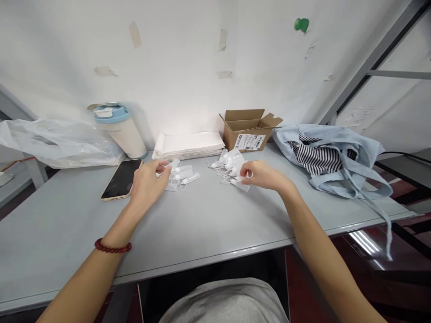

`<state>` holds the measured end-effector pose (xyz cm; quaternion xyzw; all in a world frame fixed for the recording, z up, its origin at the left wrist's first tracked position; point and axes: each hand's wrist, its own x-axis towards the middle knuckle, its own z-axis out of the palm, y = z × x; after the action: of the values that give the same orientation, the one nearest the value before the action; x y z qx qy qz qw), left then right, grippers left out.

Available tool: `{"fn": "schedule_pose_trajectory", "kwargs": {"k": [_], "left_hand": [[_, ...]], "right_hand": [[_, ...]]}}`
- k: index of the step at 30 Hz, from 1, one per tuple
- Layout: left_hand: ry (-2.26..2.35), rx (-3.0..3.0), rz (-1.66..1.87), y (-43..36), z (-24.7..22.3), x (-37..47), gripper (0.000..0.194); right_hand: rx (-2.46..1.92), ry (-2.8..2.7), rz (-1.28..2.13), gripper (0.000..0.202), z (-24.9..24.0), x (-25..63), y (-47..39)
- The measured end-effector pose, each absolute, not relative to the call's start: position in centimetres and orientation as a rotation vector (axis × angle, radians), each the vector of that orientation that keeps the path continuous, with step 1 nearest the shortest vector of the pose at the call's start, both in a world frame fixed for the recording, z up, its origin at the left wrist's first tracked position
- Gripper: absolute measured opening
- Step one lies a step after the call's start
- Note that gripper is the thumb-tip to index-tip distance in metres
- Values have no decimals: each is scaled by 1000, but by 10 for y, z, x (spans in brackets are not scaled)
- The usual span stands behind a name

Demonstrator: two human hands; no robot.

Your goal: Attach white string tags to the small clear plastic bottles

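Note:
Two loose piles of small translucent plastic tubes with thin looped strings lie on the grey table. My left hand, wearing a dark red bead bracelet at the wrist, bends over the left pile. Its thumb and fingers close at the end of one tube. Over the right pile, my right hand is pinched, thumb against forefinger, at a tube among the others. Its fingertips partly cover what they grip. One tube lies just below the right fingertips.
Behind the piles are a stack of white envelope-like sheets and an open cardboard box. At left stand a phone, a tumbler and a white plastic bag. A light blue cloth bag lies right, its strap hanging over the edge.

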<state>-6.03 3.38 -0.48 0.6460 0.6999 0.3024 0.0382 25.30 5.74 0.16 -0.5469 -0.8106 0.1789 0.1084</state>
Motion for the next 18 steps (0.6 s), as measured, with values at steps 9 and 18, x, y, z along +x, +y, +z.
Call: {"fn": "schedule_pose_trajectory", "kwargs": {"k": [9,18], "left_hand": [[1659,2116,1025,18,-8,-34,36],[1291,2220,962,2,-16,-13,32]], "right_hand": [[-1278,-2161,727,10,12,236,43],[-1125,-2219,958,10,5,217,36]]}}
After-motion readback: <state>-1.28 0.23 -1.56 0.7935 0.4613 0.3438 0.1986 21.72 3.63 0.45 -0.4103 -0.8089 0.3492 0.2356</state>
